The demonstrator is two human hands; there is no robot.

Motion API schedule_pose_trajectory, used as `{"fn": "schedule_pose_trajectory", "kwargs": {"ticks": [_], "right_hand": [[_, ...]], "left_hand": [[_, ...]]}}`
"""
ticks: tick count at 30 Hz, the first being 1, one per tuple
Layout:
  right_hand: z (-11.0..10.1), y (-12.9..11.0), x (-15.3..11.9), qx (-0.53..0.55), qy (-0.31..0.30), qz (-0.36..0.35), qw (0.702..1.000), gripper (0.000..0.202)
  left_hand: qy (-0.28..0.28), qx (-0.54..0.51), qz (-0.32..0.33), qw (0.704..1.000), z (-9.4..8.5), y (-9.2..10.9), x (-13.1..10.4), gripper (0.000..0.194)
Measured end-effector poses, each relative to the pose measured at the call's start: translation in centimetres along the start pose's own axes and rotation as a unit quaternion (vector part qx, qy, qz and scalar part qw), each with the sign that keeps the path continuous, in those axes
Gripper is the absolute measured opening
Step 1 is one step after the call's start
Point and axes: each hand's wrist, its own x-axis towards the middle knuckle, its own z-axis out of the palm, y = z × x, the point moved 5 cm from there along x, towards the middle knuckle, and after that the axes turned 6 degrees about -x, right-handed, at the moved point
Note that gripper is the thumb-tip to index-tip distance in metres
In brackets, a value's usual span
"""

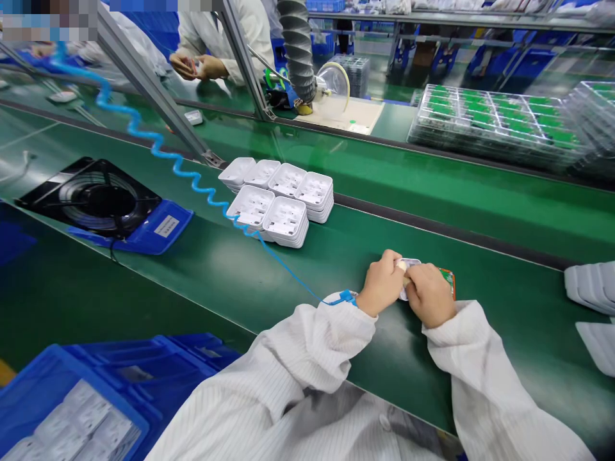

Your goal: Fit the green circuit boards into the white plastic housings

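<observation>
Both hands meet over the green table at right of centre. My left hand has its fingers closed on the left side of a small white plastic housing. My right hand is closed too, its fingertips pressed at the housing's right side and partly covering it. Just behind the right hand, a green circuit board with an orange edge shows in part. A blue wrist strap with a coiled cord is on my left wrist.
Stacked white housings stand left of the hands. A black fan lies at far left. More white parts sit at the right edge. Trays of green boards are at the back. A blue bin is lower left. Across the table, a person's hands show.
</observation>
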Motion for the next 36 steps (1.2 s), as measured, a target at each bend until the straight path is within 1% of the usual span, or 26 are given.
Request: {"fn": "schedule_pose_trajectory", "kwargs": {"ticks": [2, 4, 6, 9, 12, 15, 17, 19, 21, 23, 24, 25, 27, 28, 30, 34, 36], "right_hand": [[0.1, 0.2, 0.0, 0.0, -0.002, 0.005, 1.0, 0.018], [0.1, 0.8, -0.2, 0.027, -0.004, 0.01, 1.0, 0.018], [0.1, 1.7, -0.7, 0.038, 0.013, 0.012, 0.999, 0.017], [-0.1, 2.7, -1.8, 0.0, 0.05, 0.006, 0.999, 0.023], [0.0, 2.6, -2.5, -0.034, 0.057, 0.001, 0.998, 0.021], [-0.2, 1.9, -2.4, -0.052, 0.053, -0.003, 0.997, 0.02], [-0.3, 1.7, -2.0, -0.062, 0.029, -0.002, 0.998, 0.019], [-0.3, 1.9, -1.6, -0.069, -0.016, 0.02, 0.997, 0.017], [-0.5, 2.9, -1.3, -0.079, -0.05, 0.079, 0.993, 0.017], [-0.9, 3.8, -1.2, -0.066, -0.054, 0.128, 0.988, 0.032], [-1.0, 4.0, -1.2, -0.039, -0.056, 0.13, 0.989, 0.039], [-1.0, 4.0, -1.1, 0.003, -0.069, 0.115, 0.991, 0.044], [-0.5, 3.6, -1.1, 0.099, -0.123, 0.065, 0.985, 0.044], [-0.3, 3.5, -1.2, 0.132, -0.154, 0.053, 0.978, 0.042], [0.2, 3.5, -1.4, 0.153, -0.191, 0.071, 0.967, 0.041], [0.5, 3.5, -1.6, 0.126, -0.192, 0.152, 0.961, 0.041], [0.8, 3.3, -1.6, 0.144, -0.198, 0.185, 0.952, 0.041]], "left_hand": [[-0.002, 0.007, 0.004, 1.0, 0.0, -0.1, 0.1, 0.02], [-0.009, 0.0, 0.007, 1.0, 0.0, -0.3, 0.3, 0.019], [-0.006, -0.014, 0.01, 1.0, -0.3, -0.4, 0.7, 0.018], [0.005, -0.02, 0.022, 1.0, -0.9, -0.4, 1.1, 0.021], [-0.007, 0.001, 0.04, 0.999, -1.2, 0.1, 1.1, 0.024], [-0.044, 0.029, 0.064, 0.997, -1.2, 0.7, 1.0, 0.024], [-0.072, 0.051, 0.08, 0.993, -1.1, 1.0, 0.9, 0.024], [-0.089, 0.076, 0.097, 0.988, -1.1, 1.4, 0.9, 0.025], [-0.104, 0.095, 0.117, 0.983, -1.1, 1.7, 0.8, 0.025], [-0.126, 0.105, 0.147, 0.975, -0.9, 2.1, 0.5, 0.027], [-0.14, 0.108, 0.165, 0.97, -0.8, 2.2, 0.3, 0.028], [-0.154, 0.109, 0.181, 0.965, -0.6, 2.4, 0.1, 0.029], [-0.17, 0.113, 0.194, 0.959, -0.4, 2.4, -0.1, 0.03], [-0.173, 0.117, 0.191, 0.959, -0.3, 2.3, -0.1, 0.03], [-0.169, 0.125, 0.176, 0.962, -0.2, 2.1, 0.1, 0.03], [-0.143, 0.138, 0.156, 0.968, 0.1, 1.9, 0.7, 0.028], [-0.13, 0.135, 0.145, 0.971, 0.3, 1.5, 1.0, 0.027]]}}
